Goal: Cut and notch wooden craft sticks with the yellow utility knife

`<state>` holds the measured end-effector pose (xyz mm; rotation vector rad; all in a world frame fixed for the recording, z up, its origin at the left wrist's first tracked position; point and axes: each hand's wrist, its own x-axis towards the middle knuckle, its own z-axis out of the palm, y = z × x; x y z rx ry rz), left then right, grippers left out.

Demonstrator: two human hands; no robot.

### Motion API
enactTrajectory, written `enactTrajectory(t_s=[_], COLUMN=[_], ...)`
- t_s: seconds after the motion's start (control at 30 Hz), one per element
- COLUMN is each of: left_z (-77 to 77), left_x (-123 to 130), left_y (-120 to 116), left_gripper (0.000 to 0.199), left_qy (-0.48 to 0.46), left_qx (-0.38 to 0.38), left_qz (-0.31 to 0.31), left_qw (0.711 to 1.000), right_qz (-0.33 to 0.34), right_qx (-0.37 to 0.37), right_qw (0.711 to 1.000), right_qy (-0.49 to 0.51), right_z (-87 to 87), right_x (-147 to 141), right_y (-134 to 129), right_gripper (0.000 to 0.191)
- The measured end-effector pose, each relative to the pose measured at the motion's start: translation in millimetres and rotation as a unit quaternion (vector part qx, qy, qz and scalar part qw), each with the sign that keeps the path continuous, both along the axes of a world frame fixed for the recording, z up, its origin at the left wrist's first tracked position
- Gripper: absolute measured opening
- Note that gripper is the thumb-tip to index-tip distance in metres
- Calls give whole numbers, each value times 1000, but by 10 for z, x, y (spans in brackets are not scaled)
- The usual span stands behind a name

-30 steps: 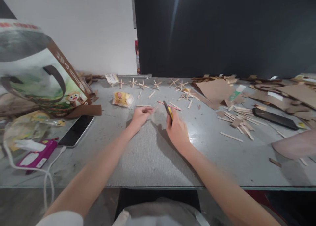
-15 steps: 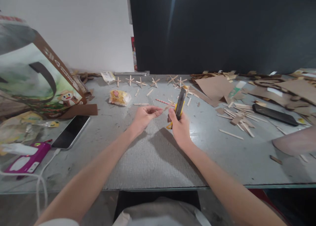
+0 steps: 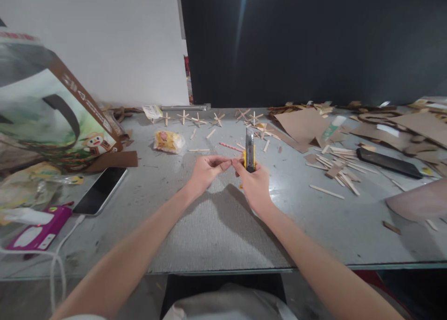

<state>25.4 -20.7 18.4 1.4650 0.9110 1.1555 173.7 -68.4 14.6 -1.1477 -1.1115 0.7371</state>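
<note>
My right hand (image 3: pixel 255 178) is wrapped round a yellow and black utility knife (image 3: pixel 250 152), its top end pointing up and away from me. Thumb and fingers of my left hand (image 3: pixel 208 171) are pinched together, and their tips meet those of my right hand over the grey table (image 3: pixel 209 231). Whatever small piece is between the fingertips is mostly hidden. Just beyond the hands lies a red-and-white striped stick (image 3: pixel 231 146). Several star shapes of crossed wooden sticks (image 3: pixel 199 119) stand in a row near the back.
A yellow wrapped packet (image 3: pixel 169 142) lies left of centre. At the left are a phone (image 3: pixel 100 191), a purple box (image 3: pixel 42 229) with a white cable, and a large printed bag (image 3: pixel 59 110). Loose sticks (image 3: pixel 344 171), cardboard (image 3: pixel 302 124) and a black case (image 3: pixel 388 163) are at right.
My hands have come together at the fingertips. The knife has turned more upright and shifted slightly left, and the thin stick piece seen between the hands is now mostly hidden.
</note>
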Motion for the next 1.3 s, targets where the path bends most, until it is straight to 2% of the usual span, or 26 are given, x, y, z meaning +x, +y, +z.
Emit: enactTrajectory(t_s=[0.27,0.57,0.73,0.83,0.93,1.0,1.03,1.13,1.2,1.3], left_z=[-11,-55,-64,-80,-113,-133,-138,-118,-83,-44], left_x=[27,-33,-73,-86,-61,-24,-5,25,11,-39], left_y=[15,68,98,122,137,133,126,93,74,77], left_gripper=[28,22,21,24,29,31,33,42,42,41], left_qy=[0,30,45,46,29,11,-1,-48,-72,-53], left_qx=[13,28,30,27,22,-17,-52,-145,-153,-145], left_qz=[30,45,37,38,78,93,77,-37,-85,-114], left_qw=[999,998,998,998,996,995,996,988,982,981], right_qz=[-11,-107,-87,-72,-108,-122,-108,-24,16,58], right_qx=[-13,-28,-47,-32,20,86,122,190,205,222], right_qw=[1000,994,995,997,991,973,959,903,867,828], right_qy=[-21,17,-7,-24,-80,-175,-233,-385,-454,-512], right_z=[-14,13,-7,-44,-106,-159,-185,-244,-260,-259], right_x=[4,71,142,134,135,157,172,212,220,221], right_y=[-8,-14,40,43,35,43,53,93,113,121], right_gripper=[37,43,46,43,38,32,30,25,21,16])
